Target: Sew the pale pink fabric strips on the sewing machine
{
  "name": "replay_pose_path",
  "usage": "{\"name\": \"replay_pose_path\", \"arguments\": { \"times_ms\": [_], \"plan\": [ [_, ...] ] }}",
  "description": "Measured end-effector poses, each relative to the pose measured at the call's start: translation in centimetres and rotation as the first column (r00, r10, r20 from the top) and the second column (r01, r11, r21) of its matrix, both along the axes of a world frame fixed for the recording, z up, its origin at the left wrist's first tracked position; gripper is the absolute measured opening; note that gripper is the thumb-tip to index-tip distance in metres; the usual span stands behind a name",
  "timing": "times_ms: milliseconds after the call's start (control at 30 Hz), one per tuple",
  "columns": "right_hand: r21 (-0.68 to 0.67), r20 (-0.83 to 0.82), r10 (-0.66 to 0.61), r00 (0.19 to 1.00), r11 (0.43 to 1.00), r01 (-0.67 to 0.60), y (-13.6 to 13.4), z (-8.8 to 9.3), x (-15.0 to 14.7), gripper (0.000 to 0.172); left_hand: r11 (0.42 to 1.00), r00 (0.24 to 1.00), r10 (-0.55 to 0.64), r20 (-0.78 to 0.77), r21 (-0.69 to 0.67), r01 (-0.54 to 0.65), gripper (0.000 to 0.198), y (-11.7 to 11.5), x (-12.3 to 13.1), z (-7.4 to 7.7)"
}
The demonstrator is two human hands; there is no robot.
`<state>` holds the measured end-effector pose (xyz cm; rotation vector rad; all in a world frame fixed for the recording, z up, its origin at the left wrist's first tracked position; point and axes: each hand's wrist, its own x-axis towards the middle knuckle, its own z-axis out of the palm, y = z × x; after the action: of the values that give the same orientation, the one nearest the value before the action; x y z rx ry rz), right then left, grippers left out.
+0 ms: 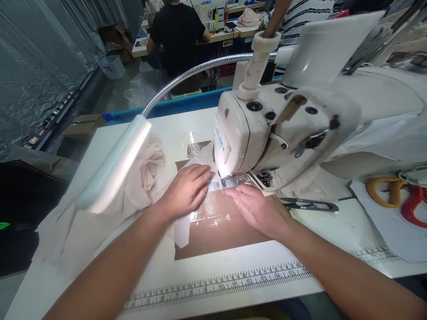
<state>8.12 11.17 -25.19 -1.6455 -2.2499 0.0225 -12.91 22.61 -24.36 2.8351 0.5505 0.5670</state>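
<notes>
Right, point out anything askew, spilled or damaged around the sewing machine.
Nothing looks spilled or clearly broken. The pale fabric beside the left hand lies in a rumpled heap, not folded, and the brown sheet beneath the right hand carries shiny, tape-like patches, which look makeshift.

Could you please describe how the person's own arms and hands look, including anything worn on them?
The left hand and right hand wear no gloves. The left forearm and right forearm are bare, with no sleeve, watch or bracelet in view. No marking stands out on either forearm. Whether a finger carries a thin ring, I cannot tell.
</notes>
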Motion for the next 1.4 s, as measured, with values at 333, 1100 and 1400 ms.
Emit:
{"name": "replay_pose_path", "arguments": {
  "times_ms": [333,1100,1400],
  "plan": [
    [0.001,-0.078,0.037,0.996,0.999,-0.037,-0.3,0.4,-0.1,0.033,0.951,0.902,0.260,-0.344,-0.072,-0.301,0.042,-3.1,-0.4,2.3],
    [0.015,-0.021,0.244,0.970,0.970,-0.244,-1.1,-0.1,0.4,0.033,0.999,0.974,0.052,-0.219,0.014,-0.050,0.038,-6.8,0.1,1.0],
    [-0.051,0.026,0.115,0.993,0.992,-0.113,-0.6,0.2,-0.2,0.035,0.981,0.959,0.181,-0.219,0.106,-0.161,0.039,-7.0,0.8,0.5]
  ]
}}
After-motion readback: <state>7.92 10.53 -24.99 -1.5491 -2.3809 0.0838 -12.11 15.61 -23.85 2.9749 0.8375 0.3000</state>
